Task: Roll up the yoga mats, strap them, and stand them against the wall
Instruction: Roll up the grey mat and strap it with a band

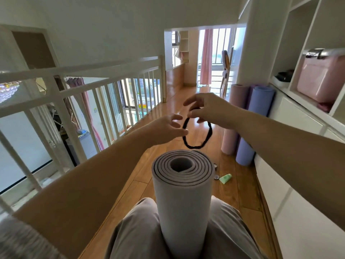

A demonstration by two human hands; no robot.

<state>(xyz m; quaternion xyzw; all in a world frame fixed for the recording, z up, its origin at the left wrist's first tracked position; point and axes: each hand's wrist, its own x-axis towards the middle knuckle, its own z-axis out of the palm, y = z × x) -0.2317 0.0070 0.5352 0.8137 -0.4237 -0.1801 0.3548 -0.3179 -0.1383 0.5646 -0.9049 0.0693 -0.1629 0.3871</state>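
A grey rolled yoga mat [183,199] stands upright between my knees, its spiral end facing up. Above and beyond it hangs a black elastic strap loop [207,136]. My right hand [209,109] pinches the top of the loop. My left hand [168,128] is beside the loop's left side, its fingertips touching or nearly touching the band; I cannot tell whether it grips. Two more rolled mats stand against the white cabinet on the right: a pink one [236,101] and a blue-purple one [258,109].
A white railing [78,86] runs along the left over an open drop. White cabinets and shelves [298,116] line the right wall, one holding a pink storage box [321,77]. A green tube [225,178] and small round lids [216,177] lie on the wooden floor [246,193].
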